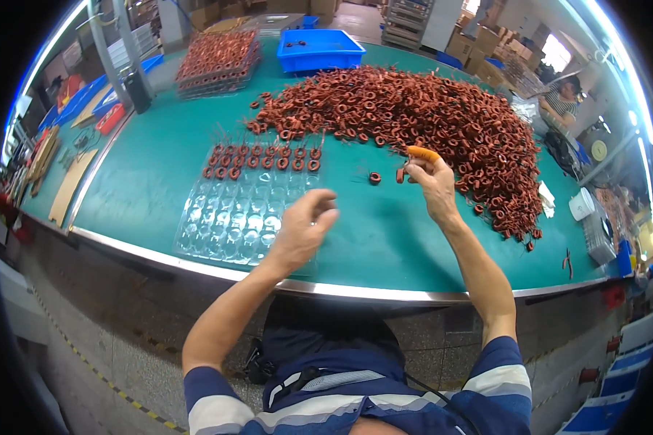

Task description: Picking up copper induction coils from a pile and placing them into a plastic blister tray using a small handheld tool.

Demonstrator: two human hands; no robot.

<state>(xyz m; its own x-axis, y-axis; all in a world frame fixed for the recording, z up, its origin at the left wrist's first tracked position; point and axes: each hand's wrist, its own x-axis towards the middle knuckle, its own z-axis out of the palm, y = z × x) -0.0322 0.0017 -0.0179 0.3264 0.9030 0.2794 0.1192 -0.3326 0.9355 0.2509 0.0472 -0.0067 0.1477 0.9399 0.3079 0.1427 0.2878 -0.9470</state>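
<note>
Right hand [435, 184] pinches a red-brown wire-wound ring [400, 175]: loading, seemingly! Left hand [302, 228], loosely open, apparently empty, over the clear plastic tray's [221, 221] right edge; next likely calls for seating.

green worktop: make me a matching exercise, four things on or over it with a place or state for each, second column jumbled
Column one
1. single clear plastic tray with round pockets
2. blue rectangular plastic bin
3. big heap of copper-red wound rings
4. bare right hand

Column two
A. holds one small copper-red ring in its grip
B. stands at the far side of the green worktop
C. far rows filled, near pockets empty
D. spread loosely across the far and right part

Pairs: 1-C, 2-B, 3-D, 4-A
</note>
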